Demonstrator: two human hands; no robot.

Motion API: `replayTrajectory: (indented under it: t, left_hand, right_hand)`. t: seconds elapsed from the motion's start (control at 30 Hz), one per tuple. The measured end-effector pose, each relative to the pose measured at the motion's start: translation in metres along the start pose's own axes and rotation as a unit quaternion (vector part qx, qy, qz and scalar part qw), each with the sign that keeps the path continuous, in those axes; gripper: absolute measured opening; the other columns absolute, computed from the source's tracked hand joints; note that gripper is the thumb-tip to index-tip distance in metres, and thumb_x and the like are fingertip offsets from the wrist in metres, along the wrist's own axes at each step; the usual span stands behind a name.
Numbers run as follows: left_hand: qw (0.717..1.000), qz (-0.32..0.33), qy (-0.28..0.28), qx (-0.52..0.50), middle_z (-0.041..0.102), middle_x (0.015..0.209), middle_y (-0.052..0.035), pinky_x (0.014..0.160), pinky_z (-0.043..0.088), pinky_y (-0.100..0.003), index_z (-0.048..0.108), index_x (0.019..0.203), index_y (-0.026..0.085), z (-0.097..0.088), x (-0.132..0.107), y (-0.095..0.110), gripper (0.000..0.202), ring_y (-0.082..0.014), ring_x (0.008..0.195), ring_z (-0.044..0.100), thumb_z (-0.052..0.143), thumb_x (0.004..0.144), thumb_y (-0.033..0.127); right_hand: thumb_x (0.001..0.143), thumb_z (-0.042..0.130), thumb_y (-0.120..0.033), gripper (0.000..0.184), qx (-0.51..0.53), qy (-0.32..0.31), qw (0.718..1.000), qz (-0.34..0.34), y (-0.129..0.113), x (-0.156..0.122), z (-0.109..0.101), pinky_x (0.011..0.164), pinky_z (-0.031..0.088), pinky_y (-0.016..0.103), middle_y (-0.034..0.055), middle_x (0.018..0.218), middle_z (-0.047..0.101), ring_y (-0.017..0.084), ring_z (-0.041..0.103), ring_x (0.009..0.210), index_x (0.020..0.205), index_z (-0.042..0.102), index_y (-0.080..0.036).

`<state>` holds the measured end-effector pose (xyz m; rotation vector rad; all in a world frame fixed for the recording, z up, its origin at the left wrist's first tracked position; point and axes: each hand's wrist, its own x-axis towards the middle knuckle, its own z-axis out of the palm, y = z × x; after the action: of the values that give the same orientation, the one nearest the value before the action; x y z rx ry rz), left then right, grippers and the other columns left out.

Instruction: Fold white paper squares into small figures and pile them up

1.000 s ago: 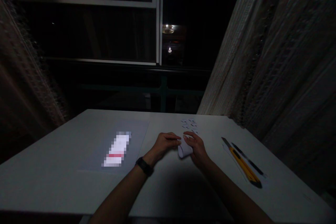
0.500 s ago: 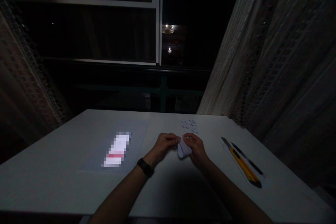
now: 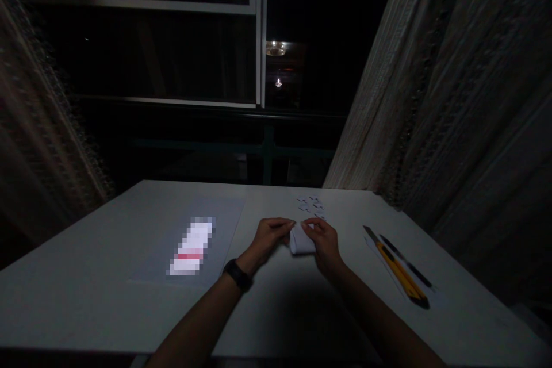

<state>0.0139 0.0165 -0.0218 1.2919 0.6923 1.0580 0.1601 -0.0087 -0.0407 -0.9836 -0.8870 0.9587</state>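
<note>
Dim room, white table point(image 3: 107, 305). We note the folded paper point(image 3: 303, 243) left of the yellow cutter point(image 3: 399, 270), well apart from it. Our left hand point(image 3: 269, 237) has fingertips pinched at its upper left; our right hand point(image 3: 324, 239) clamps its right side, thumb in front. We judge it light, bendy, easily creased — best gripped along the edges, softly.

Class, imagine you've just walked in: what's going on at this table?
A person's left hand and right hand hold a folded paper over the white table. Just beyond them are several small items, too dim to identify. A yellow cutter and a pen lie side by side to the right.
</note>
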Motion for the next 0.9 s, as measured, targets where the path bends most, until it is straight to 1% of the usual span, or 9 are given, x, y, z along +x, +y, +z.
replayTrajectory:
  t: [0.13,0.27,0.4,0.5,0.6,0.67,0.7,0.8,0.9]
  left_hand:
    - [1.0,-0.001,0.012,-0.012,0.066,0.076,-0.0104,0.057,0.045,-0.026,0.068,0.085,0.008,-0.0003,0.001,-0.0021,0.04,-0.0149,0.063,0.057,0.068,0.061,0.04]
    - [1.0,-0.004,0.003,-0.031,0.066,0.076,-0.0108,0.058,0.046,-0.027,0.068,0.087,0.008,0.0001,-0.001,0.0005,0.04,-0.0151,0.062,0.057,0.071,0.06,0.037]
    - [0.997,-0.02,-0.021,-0.077,0.065,0.076,-0.0113,0.061,0.046,-0.027,0.068,0.085,0.007,0.0,-0.004,0.0025,0.037,-0.0155,0.066,0.058,0.072,0.059,0.033]
    - [0.996,-0.023,-0.013,-0.085,0.066,0.08,-0.0116,0.065,0.046,-0.027,0.068,0.086,0.008,-0.0001,-0.0037,0.0013,0.036,-0.0163,0.069,0.059,0.073,0.059,0.032]
    - [0.999,0.005,0.028,-0.026,0.067,0.082,-0.0118,0.069,0.045,-0.029,0.069,0.083,0.009,0.0,-0.0015,0.0002,0.036,-0.0181,0.073,0.06,0.074,0.056,0.032]
    - [0.998,0.027,0.049,0.023,0.068,0.083,-0.0121,0.071,0.045,-0.03,0.07,0.082,0.01,0.0,-0.0004,0.0002,0.036,-0.0196,0.075,0.06,0.073,0.057,0.035]
    - [0.997,0.034,0.051,0.044,0.068,0.083,-0.0121,0.072,0.045,-0.031,0.07,0.082,0.01,0.0,0.0,0.0003,0.036,-0.0201,0.076,0.06,0.071,0.058,0.036]
    - [0.992,0.047,0.05,0.102,0.068,0.08,-0.0113,0.068,0.046,-0.029,0.069,0.08,0.01,0.0001,0.0006,-0.0005,0.034,-0.0201,0.074,0.061,0.068,0.061,0.038]
    - [0.986,0.045,0.062,0.15,0.068,0.073,-0.0096,0.062,0.046,-0.027,0.069,0.082,0.01,0.0,0.0014,-0.0024,0.033,-0.0186,0.068,0.061,0.067,0.061,0.035]
  right_hand:
    - [0.053,0.074,-0.036,0.029,-0.03,0.002,0.999,-0.015,-0.0003,0.0003,-0.0011,0.043,0.037,0.024,-0.0003,0.056,0.06,0.013,0.051,0.047,0.071,0.061,-0.017]
    - [0.056,0.072,-0.035,0.026,-0.067,0.016,0.997,-0.043,-0.0011,0.0006,-0.0016,0.052,0.042,0.027,0.0036,0.068,0.065,0.016,0.056,0.059,0.073,0.066,-0.016]
    - [0.055,0.072,-0.035,0.023,-0.095,0.003,0.995,-0.043,-0.0024,0.0001,-0.0013,0.048,0.039,0.025,0.0025,0.061,0.063,0.014,0.052,0.053,0.068,0.067,-0.016]
    - [0.056,0.072,-0.035,0.024,-0.114,0.007,0.992,-0.05,-0.0031,-0.0003,-0.0016,0.045,0.036,0.024,0.001,0.056,0.06,0.013,0.049,0.049,0.068,0.067,-0.016]
    - [0.058,0.07,-0.037,0.024,-0.15,0.029,0.986,-0.066,-0.004,-0.0007,-0.0021,0.044,0.035,0.024,0.0007,0.055,0.06,0.013,0.049,0.048,0.068,0.067,-0.015]
    - [0.059,0.068,-0.038,0.024,-0.166,0.043,0.983,-0.074,-0.0049,-0.0014,-0.0021,0.046,0.038,0.025,0.0016,0.058,0.062,0.015,0.052,0.051,0.068,0.067,-0.015]
    - [0.06,0.068,-0.038,0.024,-0.173,0.05,0.98,-0.081,-0.0054,-0.002,-0.0019,0.049,0.04,0.026,0.0024,0.06,0.063,0.016,0.054,0.054,0.068,0.067,-0.016]
    - [0.063,0.066,-0.035,0.019,-0.21,0.056,0.969,-0.117,-0.0063,-0.0049,-0.0007,0.062,0.044,0.029,0.004,0.068,0.066,0.019,0.059,0.066,0.068,0.067,-0.017]
    - [0.065,0.063,-0.034,0.018,-0.232,0.04,0.962,-0.138,-0.0064,-0.0074,0.0006,0.067,0.044,0.03,0.0045,0.071,0.067,0.02,0.059,0.07,0.069,0.067,-0.017]
